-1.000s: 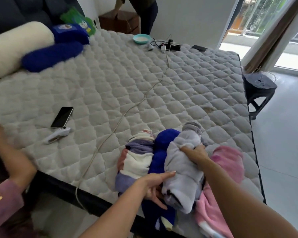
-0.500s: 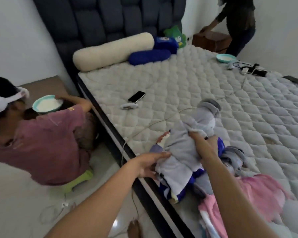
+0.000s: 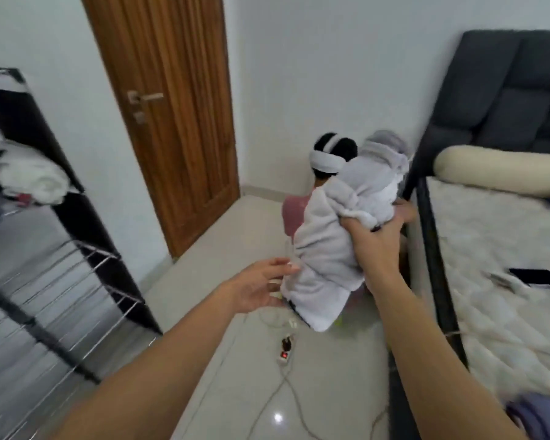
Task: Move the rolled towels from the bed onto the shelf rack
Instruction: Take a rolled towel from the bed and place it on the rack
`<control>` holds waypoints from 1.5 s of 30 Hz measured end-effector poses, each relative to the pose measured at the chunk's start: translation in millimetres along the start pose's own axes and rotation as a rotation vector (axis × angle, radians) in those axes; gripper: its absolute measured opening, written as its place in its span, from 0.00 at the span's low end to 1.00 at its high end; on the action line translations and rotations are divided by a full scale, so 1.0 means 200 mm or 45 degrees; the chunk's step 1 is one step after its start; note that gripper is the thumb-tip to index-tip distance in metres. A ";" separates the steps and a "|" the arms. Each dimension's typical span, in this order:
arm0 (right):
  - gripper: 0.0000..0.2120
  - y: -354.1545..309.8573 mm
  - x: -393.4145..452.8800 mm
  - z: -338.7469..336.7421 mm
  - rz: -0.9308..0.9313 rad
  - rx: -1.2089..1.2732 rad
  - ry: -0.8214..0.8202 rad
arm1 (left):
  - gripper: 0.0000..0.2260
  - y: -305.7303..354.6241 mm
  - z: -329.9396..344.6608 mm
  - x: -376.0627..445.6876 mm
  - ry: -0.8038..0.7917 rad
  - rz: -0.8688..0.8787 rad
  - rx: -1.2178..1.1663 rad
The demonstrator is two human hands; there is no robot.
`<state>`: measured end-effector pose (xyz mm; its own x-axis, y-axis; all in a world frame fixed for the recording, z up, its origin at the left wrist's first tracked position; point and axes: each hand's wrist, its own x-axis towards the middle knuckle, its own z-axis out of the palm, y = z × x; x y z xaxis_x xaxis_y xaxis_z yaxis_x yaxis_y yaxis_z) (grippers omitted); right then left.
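Observation:
A rolled pale grey towel (image 3: 337,239) hangs in the air over the floor, left of the bed (image 3: 502,249). My right hand (image 3: 373,236) grips it around the middle from the right side. My left hand (image 3: 258,289) is spread open at the roll's lower left end, its fingertips at the fabric. The shelf rack (image 3: 61,271), black-framed with wire shelves, stands at the far left. More towels (image 3: 537,411) show as a blurred heap at the bed's near corner, bottom right.
A person in a pink top (image 3: 302,198) crouches on the floor behind the towel, beside the bed. A power strip (image 3: 286,349) and cables lie on the tiles. A wooden door (image 3: 172,106) is shut. White laundry (image 3: 29,179) lies on the rack's upper shelf. A phone (image 3: 537,277) lies on the mattress.
The grey towel has been lifted off the bed and carried left over the floor. My view has swung left from the mattress toward the door and rack.

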<state>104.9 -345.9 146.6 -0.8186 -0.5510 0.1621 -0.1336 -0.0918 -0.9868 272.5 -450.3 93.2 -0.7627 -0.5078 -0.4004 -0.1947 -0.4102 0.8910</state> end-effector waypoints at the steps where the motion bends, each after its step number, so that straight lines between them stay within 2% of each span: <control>1: 0.36 -0.02 -0.03 0.18 -0.025 0.001 -0.082 | 0.09 0.01 -0.15 -0.08 0.070 0.023 -0.023; 5: 0.38 -0.12 -0.23 0.87 -0.128 0.021 -0.428 | 0.11 0.02 -0.72 -0.44 0.345 0.077 -0.117; 10: 0.40 -0.22 -0.58 1.57 -0.229 0.051 -0.867 | 0.23 -0.07 -1.27 -0.89 0.623 0.171 -0.301; 14: 0.46 -0.28 -0.86 2.02 -0.318 0.039 -1.191 | 0.20 -0.16 -1.52 -1.20 0.828 0.236 -0.450; 17: 0.46 -0.33 -1.04 2.30 -0.333 0.077 -1.418 | 0.22 -0.21 -1.69 -1.38 1.016 0.300 -0.497; 19: 0.45 -0.33 -1.13 2.51 -0.334 0.070 -1.528 | 0.18 -0.23 -1.81 -1.47 1.136 0.335 -0.542; 22: 0.42 -0.32 -1.21 2.79 -0.402 0.063 -1.625 | 0.15 -0.25 -1.98 -1.55 1.272 0.354 -0.595; 27: 0.45 -0.33 -1.29 3.27 -0.592 -0.052 -1.813 | 0.15 -0.18 -2.28 -1.56 1.421 0.418 -0.730; 32: 0.40 -0.42 -1.31 3.69 -0.706 -0.200 -1.827 | 0.18 -0.02 -2.53 -1.55 1.498 0.479 -0.769; 37: 0.42 -0.49 -1.31 3.95 -0.640 -0.395 -1.907 | 0.16 0.11 -2.73 -1.59 1.548 0.426 -0.798; 41: 0.52 -0.48 -1.31 4.09 -0.475 -0.581 -1.965 | 0.18 0.15 -2.82 -1.61 1.527 0.291 -0.757; 45: 0.45 -0.46 -1.32 4.16 -0.409 -0.692 -1.957 | 0.18 0.22 -2.87 -1.65 1.522 0.270 -0.695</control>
<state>797.5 -881.3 196.5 0.5136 -0.8482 -0.1299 -0.6132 -0.2568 -0.7471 869.3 -735.7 141.8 0.3143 -0.8325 -0.4562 0.3443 -0.3478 0.8721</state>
